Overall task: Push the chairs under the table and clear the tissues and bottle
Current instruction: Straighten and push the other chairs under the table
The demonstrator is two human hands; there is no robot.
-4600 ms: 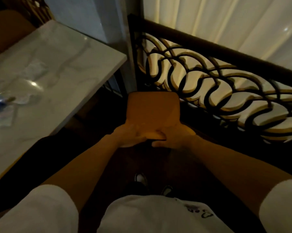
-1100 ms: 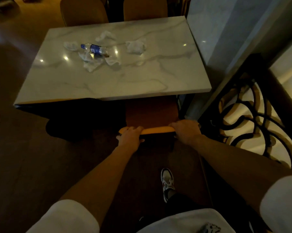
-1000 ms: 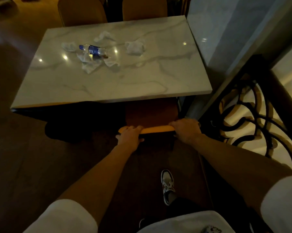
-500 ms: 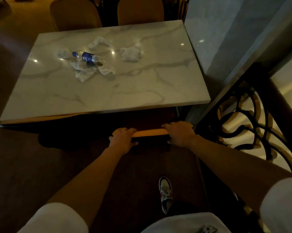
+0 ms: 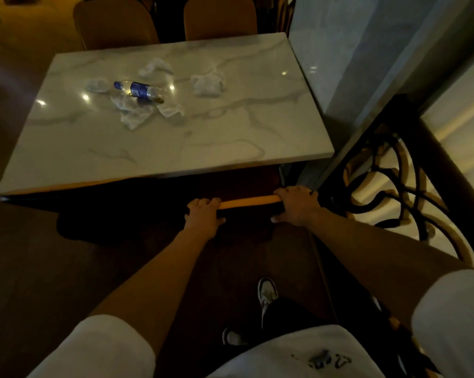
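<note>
Both hands on the top rail of the tan padded chair [image 5: 248, 199]: left hand [image 5: 203, 214] at its left end, right hand [image 5: 297, 204] at its right end, fingers of each curled over the rail and gripping it. Seat now almost wholly hidden beneath the near edge of the white marble-topped desk [image 5: 230, 137], only the bright strip of the backrest top showing between the hands; a second ago a broad patch of seat lay exposed in front of the desk edge, and several seconds back the chair stood out by the dark scrolled metal railing [image 5: 394, 170]. So, pushed in nearly to the limit, backrest close to the desk edge and close beside the grey pillar [image 5: 367, 77] on the right.

Judged from that: this chair's step is all but finished, perhaps a last small shove left. Two more tan chairs [image 5: 115, 23] at the far side, backs rising above the desk edge, seemingly tucked in already, though hard to tell.

Clearing not yet begun. Clear plastic bottle with blue cap and blue label [image 5: 139, 90] lying on its side on the far left part of the desk, crumpled white tissues [image 5: 207, 83] scattered around and partly under it, all well apart from both hands. Next likely: release of the rail, then a reach across or a walk round.
</note>
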